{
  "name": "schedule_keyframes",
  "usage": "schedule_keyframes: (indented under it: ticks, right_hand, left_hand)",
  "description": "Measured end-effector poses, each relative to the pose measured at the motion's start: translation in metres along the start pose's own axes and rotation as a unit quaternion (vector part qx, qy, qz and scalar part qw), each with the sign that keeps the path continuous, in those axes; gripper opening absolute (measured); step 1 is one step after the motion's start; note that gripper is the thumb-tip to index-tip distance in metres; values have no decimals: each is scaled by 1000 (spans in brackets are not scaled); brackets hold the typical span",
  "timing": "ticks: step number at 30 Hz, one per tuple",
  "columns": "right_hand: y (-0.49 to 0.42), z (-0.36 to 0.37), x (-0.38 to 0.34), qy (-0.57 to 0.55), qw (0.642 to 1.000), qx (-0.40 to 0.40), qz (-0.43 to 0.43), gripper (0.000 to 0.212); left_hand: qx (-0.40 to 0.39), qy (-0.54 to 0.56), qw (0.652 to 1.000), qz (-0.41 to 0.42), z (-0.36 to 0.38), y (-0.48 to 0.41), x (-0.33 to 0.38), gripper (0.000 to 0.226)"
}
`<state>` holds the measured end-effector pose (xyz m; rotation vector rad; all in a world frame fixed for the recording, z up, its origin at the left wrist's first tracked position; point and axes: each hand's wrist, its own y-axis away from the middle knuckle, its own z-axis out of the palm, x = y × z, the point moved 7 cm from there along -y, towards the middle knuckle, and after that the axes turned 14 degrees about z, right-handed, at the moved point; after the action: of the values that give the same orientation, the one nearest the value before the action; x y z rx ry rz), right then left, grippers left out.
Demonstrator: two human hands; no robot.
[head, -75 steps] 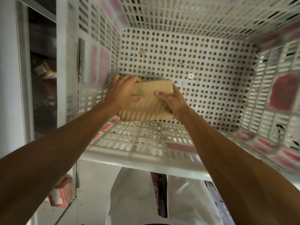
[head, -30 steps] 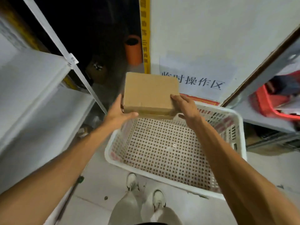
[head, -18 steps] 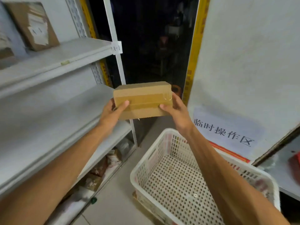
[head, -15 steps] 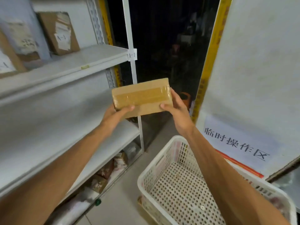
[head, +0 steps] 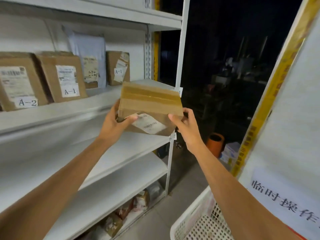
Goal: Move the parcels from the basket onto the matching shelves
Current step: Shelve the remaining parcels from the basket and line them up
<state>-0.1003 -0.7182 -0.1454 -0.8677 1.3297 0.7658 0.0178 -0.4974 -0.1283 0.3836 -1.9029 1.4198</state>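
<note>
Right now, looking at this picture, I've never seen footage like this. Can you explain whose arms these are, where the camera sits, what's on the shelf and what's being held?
There is no machine here. These are a person's two bare arms, filmed by a wide-angle camera worn on their head, so you look forward and down much as they do. The left hand and right hand grip one taped cardboard parcel by its two ends, holding it in the air in front of a white rack. A paper label shows on its lower face, too blurred to read. On the shelf behind it stand other parcels: a box marked A-2, a box marked A-1 and a grey mailing bag. At the lower right is a corner of the white perforated basket.
</note>
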Motion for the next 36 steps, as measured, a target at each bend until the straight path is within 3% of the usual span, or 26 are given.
schedule_keyframes:
  ticks: [4,7,9,12,15,20,26,32,36]
  right_hand:
    - [-6,42,-5,4,999,-20,-31,67]
    - [-13,69,-13,10,998,-6,-58,70]
    - [-18,80,-15,10,998,7,-64,67]
    - [-26,93,-11,19,998,11,-58,67]
    - [-34,105,-7,10,999,22,-37,65]
    - [-52,131,-9,-3,999,28,-15,60]
    - [-88,150,-14,-31,999,-3,-22,97]
    - [-151,174,-14,-34,999,9,-37,76]
    - [-203,178,-28,-4,998,8,-61,71]
  left_hand:
    - [66,-71,994,-40,-39,-18,-2,54]
    - [61,-94,993,-40,-58,-21,-1,48]
    - [34,-89,995,-37,-66,-22,-2,59]
    - [-11,-102,994,-33,-80,-26,-3,96]
    - [-26,-97,995,-14,-91,-34,0,106]
    - [9,-82,997,-7,-107,-46,-4,99]
    - [57,-147,986,51,-131,-79,2,71]
    - [12,-290,951,108,-141,-134,-4,67]
    - [34,-342,930,129,-141,-178,-15,61]
